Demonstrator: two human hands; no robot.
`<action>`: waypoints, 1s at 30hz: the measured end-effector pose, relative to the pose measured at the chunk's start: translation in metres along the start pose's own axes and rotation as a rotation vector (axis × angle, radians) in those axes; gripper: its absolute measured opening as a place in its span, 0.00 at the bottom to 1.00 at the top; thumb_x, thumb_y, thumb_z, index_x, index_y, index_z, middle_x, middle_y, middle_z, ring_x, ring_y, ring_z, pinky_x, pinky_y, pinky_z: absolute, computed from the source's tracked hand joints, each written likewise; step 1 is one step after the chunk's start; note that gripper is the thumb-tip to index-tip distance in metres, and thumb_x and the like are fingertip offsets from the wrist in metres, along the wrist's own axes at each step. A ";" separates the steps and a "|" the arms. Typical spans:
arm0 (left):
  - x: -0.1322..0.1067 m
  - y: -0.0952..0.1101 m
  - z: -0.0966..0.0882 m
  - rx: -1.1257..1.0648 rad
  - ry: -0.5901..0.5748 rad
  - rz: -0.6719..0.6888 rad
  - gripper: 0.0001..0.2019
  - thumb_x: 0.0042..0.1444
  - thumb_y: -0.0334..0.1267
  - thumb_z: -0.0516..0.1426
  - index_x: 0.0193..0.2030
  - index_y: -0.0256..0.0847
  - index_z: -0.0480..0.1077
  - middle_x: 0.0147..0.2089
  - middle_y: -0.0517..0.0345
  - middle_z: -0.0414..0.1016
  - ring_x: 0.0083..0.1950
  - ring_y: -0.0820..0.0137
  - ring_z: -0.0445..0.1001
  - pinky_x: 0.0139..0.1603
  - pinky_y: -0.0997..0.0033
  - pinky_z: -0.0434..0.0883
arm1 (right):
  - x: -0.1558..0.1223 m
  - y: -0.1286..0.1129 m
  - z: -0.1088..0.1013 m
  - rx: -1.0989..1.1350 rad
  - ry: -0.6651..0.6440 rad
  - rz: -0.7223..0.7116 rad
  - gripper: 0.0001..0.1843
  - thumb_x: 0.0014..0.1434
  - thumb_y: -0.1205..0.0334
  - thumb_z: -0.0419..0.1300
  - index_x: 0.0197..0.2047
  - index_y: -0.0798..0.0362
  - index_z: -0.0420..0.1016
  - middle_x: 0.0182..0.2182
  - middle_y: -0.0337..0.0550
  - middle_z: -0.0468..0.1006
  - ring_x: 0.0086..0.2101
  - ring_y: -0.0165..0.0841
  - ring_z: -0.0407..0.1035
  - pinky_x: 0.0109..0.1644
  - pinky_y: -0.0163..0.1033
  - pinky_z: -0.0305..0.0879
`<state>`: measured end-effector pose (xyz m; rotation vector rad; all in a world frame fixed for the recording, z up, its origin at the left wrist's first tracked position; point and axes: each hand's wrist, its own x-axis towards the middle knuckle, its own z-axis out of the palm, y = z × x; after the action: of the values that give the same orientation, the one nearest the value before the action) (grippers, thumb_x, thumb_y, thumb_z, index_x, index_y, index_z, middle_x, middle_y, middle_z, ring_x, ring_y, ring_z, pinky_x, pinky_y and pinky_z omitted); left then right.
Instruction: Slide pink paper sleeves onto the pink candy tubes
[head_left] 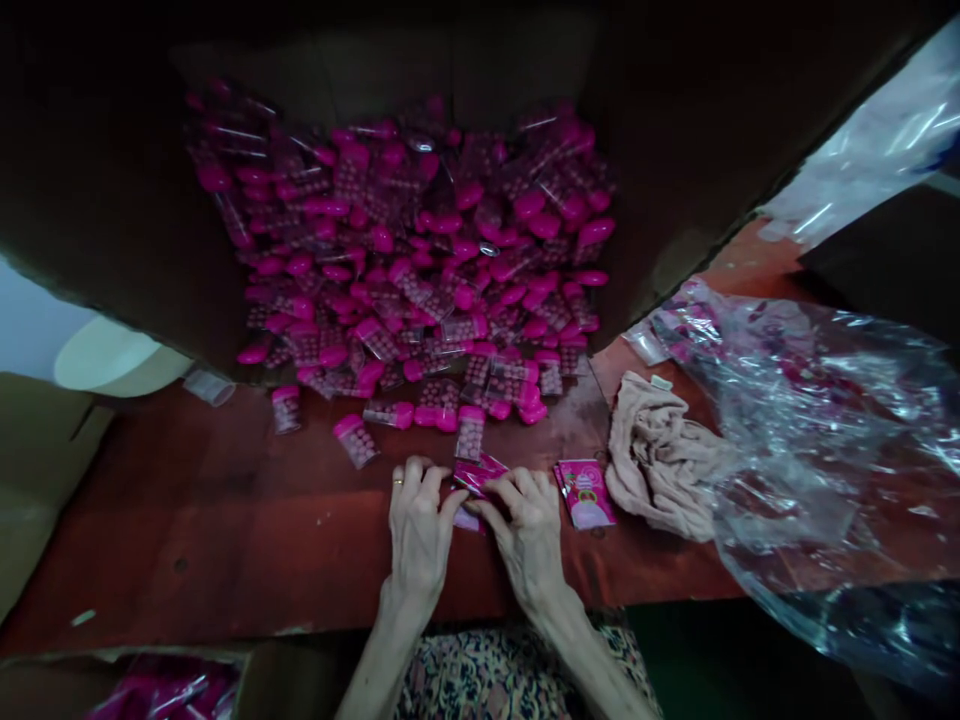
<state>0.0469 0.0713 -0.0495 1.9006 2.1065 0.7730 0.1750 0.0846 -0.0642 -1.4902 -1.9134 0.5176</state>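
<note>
My left hand (420, 535) and my right hand (531, 540) meet over a shiny pink packet (480, 472) at the table's near side. Both hands are closed, with thumbs and fingertips pinching its edges; part of it is hidden under the fingers. Just beyond lies a small clear bottle (470, 436) with a pink cap and round pale pink pieces inside, close to or touching the packet. To the right of my right hand a flat printed pink packet (586, 494) lies on the table. Another capped bottle (355, 441) rests beyond my left hand.
A large cardboard box (675, 170) on its side spills a heap of pink-capped bottles (420, 290) onto the red table (247, 530). At right are a crumpled beige cloth (660, 460) and clear plastic bags (825, 430). A box of pink packets (169, 690) sits low at left.
</note>
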 end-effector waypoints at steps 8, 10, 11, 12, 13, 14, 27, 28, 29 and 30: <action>-0.006 0.006 -0.009 -0.537 -0.003 -0.211 0.04 0.49 0.34 0.60 0.34 0.41 0.73 0.35 0.56 0.72 0.40 0.63 0.69 0.44 0.64 0.65 | -0.003 0.001 -0.010 0.269 0.066 0.002 0.06 0.58 0.65 0.58 0.33 0.51 0.76 0.29 0.42 0.72 0.33 0.35 0.65 0.36 0.40 0.63; -0.005 0.009 -0.011 -0.698 -0.008 -0.253 0.01 0.49 0.34 0.60 0.29 0.41 0.73 0.32 0.57 0.72 0.37 0.66 0.69 0.41 0.68 0.65 | -0.004 -0.001 -0.011 0.340 0.070 0.003 0.06 0.57 0.65 0.58 0.33 0.51 0.77 0.29 0.41 0.72 0.33 0.34 0.67 0.35 0.38 0.66; -0.005 0.011 -0.011 -0.756 -0.003 -0.274 0.02 0.49 0.34 0.60 0.27 0.40 0.73 0.30 0.58 0.71 0.35 0.67 0.69 0.39 0.69 0.65 | -0.005 -0.003 -0.012 0.363 0.072 0.001 0.05 0.57 0.64 0.58 0.33 0.51 0.77 0.29 0.41 0.72 0.32 0.34 0.68 0.35 0.38 0.67; -0.004 0.013 -0.011 -0.805 0.005 -0.300 0.04 0.48 0.34 0.60 0.25 0.40 0.73 0.29 0.59 0.71 0.34 0.69 0.69 0.38 0.71 0.65 | -0.005 -0.005 -0.012 0.393 0.076 0.017 0.05 0.56 0.64 0.59 0.35 0.51 0.76 0.29 0.41 0.73 0.32 0.33 0.69 0.34 0.37 0.68; -0.004 0.014 -0.011 -0.851 0.011 -0.335 0.04 0.48 0.34 0.60 0.24 0.40 0.72 0.27 0.60 0.70 0.32 0.70 0.68 0.36 0.72 0.65 | -0.006 -0.007 -0.012 0.442 0.078 0.063 0.07 0.55 0.64 0.59 0.39 0.51 0.76 0.30 0.41 0.74 0.32 0.33 0.70 0.34 0.37 0.69; -0.003 0.016 -0.011 -0.894 0.014 -0.373 0.04 0.48 0.34 0.60 0.24 0.39 0.72 0.27 0.61 0.69 0.31 0.71 0.68 0.34 0.73 0.65 | -0.007 -0.009 -0.012 0.513 0.074 0.139 0.11 0.55 0.63 0.60 0.43 0.52 0.74 0.32 0.42 0.75 0.31 0.33 0.70 0.34 0.37 0.70; -0.008 0.021 -0.011 -1.226 0.143 -0.585 0.04 0.48 0.36 0.62 0.28 0.38 0.73 0.27 0.62 0.74 0.30 0.77 0.69 0.33 0.80 0.67 | 0.000 -0.028 -0.018 0.865 -0.190 0.473 0.11 0.53 0.57 0.60 0.27 0.57 0.75 0.23 0.38 0.75 0.25 0.29 0.66 0.32 0.33 0.64; -0.008 0.021 -0.011 -1.272 0.142 -0.606 0.05 0.47 0.37 0.62 0.28 0.38 0.73 0.27 0.61 0.74 0.30 0.76 0.70 0.34 0.79 0.67 | 0.000 -0.029 -0.017 0.855 -0.179 0.466 0.12 0.54 0.57 0.59 0.26 0.57 0.74 0.21 0.37 0.73 0.24 0.29 0.65 0.31 0.32 0.63; -0.007 0.021 -0.012 -1.323 0.122 -0.623 0.06 0.46 0.37 0.63 0.30 0.38 0.74 0.28 0.60 0.75 0.30 0.75 0.71 0.34 0.78 0.68 | 0.000 -0.029 -0.017 0.838 -0.157 0.458 0.13 0.55 0.57 0.58 0.25 0.56 0.74 0.20 0.36 0.72 0.23 0.28 0.63 0.29 0.32 0.62; -0.006 0.022 -0.013 -1.375 0.088 -0.633 0.08 0.45 0.38 0.64 0.32 0.38 0.75 0.30 0.58 0.77 0.31 0.74 0.72 0.36 0.76 0.69 | 0.000 -0.029 -0.016 0.820 -0.137 0.446 0.13 0.55 0.57 0.58 0.24 0.56 0.73 0.20 0.36 0.70 0.23 0.28 0.62 0.29 0.31 0.61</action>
<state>0.0602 0.0630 -0.0285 0.4538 1.3013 1.5133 0.1654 0.0756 -0.0335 -1.3056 -1.1806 1.4296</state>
